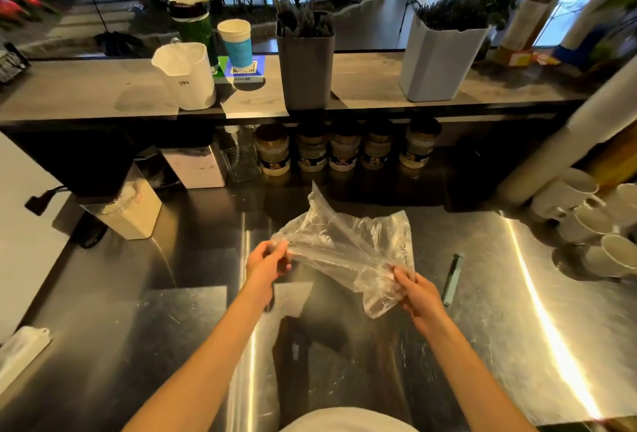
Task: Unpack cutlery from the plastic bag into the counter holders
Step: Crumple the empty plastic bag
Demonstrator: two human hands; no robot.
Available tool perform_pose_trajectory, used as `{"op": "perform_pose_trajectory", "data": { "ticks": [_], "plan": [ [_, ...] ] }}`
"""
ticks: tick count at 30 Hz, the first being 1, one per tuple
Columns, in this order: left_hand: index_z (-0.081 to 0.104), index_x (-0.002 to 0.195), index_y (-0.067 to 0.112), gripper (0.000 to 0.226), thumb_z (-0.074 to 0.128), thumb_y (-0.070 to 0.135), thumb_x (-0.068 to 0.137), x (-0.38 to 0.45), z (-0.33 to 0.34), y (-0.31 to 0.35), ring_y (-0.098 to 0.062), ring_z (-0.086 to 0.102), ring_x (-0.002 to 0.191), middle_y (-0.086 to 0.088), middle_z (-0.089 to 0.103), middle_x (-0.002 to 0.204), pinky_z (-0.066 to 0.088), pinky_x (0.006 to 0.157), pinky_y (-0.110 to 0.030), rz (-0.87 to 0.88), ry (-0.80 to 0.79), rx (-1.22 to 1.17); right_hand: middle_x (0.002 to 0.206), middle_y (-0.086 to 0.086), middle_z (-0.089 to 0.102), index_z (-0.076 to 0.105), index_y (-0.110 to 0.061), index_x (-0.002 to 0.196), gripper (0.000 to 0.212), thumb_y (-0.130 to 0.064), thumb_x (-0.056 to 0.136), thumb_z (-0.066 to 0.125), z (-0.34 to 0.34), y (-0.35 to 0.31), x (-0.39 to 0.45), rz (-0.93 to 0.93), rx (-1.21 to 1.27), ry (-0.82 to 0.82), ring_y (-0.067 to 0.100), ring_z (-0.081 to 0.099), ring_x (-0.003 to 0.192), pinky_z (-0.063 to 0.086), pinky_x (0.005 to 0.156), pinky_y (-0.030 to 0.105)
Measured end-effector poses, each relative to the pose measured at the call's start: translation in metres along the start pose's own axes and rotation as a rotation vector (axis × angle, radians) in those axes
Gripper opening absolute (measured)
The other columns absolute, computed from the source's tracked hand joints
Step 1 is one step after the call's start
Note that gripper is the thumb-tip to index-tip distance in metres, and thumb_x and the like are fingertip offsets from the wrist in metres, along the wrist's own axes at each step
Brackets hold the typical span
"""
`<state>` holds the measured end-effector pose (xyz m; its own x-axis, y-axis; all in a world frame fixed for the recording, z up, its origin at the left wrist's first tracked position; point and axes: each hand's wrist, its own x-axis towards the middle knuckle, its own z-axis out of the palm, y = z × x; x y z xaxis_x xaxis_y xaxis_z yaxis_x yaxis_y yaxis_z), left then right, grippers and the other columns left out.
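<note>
We log one clear bag [348, 245] above the steel desk [517, 328], left hand [267, 264] and right hand [415, 292] with fingers pinched on its ends, dark holder [305, 66] and pale holder [437, 63] on the shelf [103, 90] behind.

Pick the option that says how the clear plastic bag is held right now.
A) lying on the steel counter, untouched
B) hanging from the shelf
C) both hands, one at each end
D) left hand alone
C: the left hand pinches one end of the plastic bag and the right hand grips the other, holding it above the steel counter.
</note>
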<state>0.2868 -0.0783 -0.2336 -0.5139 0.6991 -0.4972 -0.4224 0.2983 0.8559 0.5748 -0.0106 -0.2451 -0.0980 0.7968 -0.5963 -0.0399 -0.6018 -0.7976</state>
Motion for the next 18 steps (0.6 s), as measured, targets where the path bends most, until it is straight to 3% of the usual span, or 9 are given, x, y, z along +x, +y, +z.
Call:
{"op": "perform_pose_trajectory", "data": {
  "ticks": [3, 6, 8, 10, 11, 14, 18],
  "plan": [
    [0.056, 0.093, 0.012, 0.007, 0.059, 0.009, 0.099, 0.003, -0.007, 0.015, -0.02, 0.067, 0.085, -0.008, 0.067, 0.095, 0.057, 0.086, -0.041, 0.022, -0.03, -0.125, 0.094, 0.006, 0.077, 0.075, -0.01, 0.109, 0.016, -0.009, 0.098, 0.062, 0.001, 0.002, 0.0, -0.011, -0.213, -0.059, 0.014, 0.07, 0.079, 0.057, 0.069, 0.026],
    [0.049, 0.112, 0.009, 0.008, 0.049, 0.008, 0.104, 0.007, -0.009, 0.031, -0.029, 0.072, 0.099, -0.013, 0.071, 0.11, 0.056, 0.092, -0.049, 0.008, -0.095, -0.282, 0.096, 0.012, 0.073, 0.062, 0.002, 0.121, 0.028, 0.001, 0.093, 0.066, 0.001, 0.004, 0.002, 0.11, -0.419, -0.199, 0.013, 0.07, 0.072, 0.058, 0.066, 0.025],
    [0.044, 0.123, 0.009, 0.019, 0.045, 0.008, 0.105, 0.01, -0.011, 0.041, -0.034, 0.071, 0.105, -0.018, 0.068, 0.119, 0.057, 0.091, -0.051, 0.049, -0.135, -0.322, 0.125, 0.017, 0.067, 0.036, 0.001, 0.149, 0.077, -0.005, 0.085, 0.078, -0.002, 0.0, 0.004, 0.201, -0.505, -0.249, 0.019, 0.073, 0.095, 0.06, 0.078, 0.03],
    [0.046, 0.128, 0.011, 0.023, 0.044, 0.007, 0.105, 0.008, -0.011, 0.055, -0.035, 0.071, 0.101, -0.017, 0.07, 0.119, 0.059, 0.087, -0.048, 0.12, -0.18, -0.243, 0.155, 0.016, 0.042, 0.019, -0.008, 0.158, 0.109, -0.022, 0.076, 0.088, -0.001, -0.01, 0.003, 0.14, -0.619, -0.237, 0.027, 0.054, 0.133, 0.053, 0.098, 0.036],
    [0.049, 0.127, 0.013, 0.024, 0.045, 0.007, 0.104, 0.006, -0.01, 0.062, -0.034, 0.072, 0.097, -0.017, 0.071, 0.117, 0.06, 0.084, -0.045, 0.163, -0.21, -0.172, 0.158, 0.014, 0.037, 0.022, -0.013, 0.158, 0.111, -0.032, 0.073, 0.09, 0.001, -0.017, 0.002, 0.039, -0.682, -0.196, 0.027, 0.045, 0.14, 0.049, 0.103, 0.036],
    [0.057, 0.126, 0.012, 0.024, 0.051, 0.009, 0.102, 0.0, -0.004, 0.085, -0.029, 0.07, 0.092, -0.015, 0.072, 0.111, 0.057, 0.082, -0.038, 0.259, -0.322, -0.009, 0.153, 0.008, 0.046, 0.033, -0.021, 0.153, 0.108, -0.049, 0.065, 0.09, 0.016, -0.035, 0.005, -0.218, -0.625, -0.151, 0.021, 0.047, 0.138, 0.045, 0.111, 0.037],
    [0.061, 0.121, 0.006, 0.023, 0.059, 0.006, 0.097, -0.007, 0.007, 0.109, -0.019, 0.069, 0.089, -0.012, 0.07, 0.101, 0.057, 0.08, -0.028, 0.306, -0.483, 0.03, 0.156, -0.005, 0.04, 0.029, -0.028, 0.156, 0.114, -0.053, 0.063, 0.09, 0.047, -0.057, 0.009, -0.263, -0.561, -0.385, 0.013, 0.039, 0.142, 0.038, 0.117, 0.036]
  ]
}}
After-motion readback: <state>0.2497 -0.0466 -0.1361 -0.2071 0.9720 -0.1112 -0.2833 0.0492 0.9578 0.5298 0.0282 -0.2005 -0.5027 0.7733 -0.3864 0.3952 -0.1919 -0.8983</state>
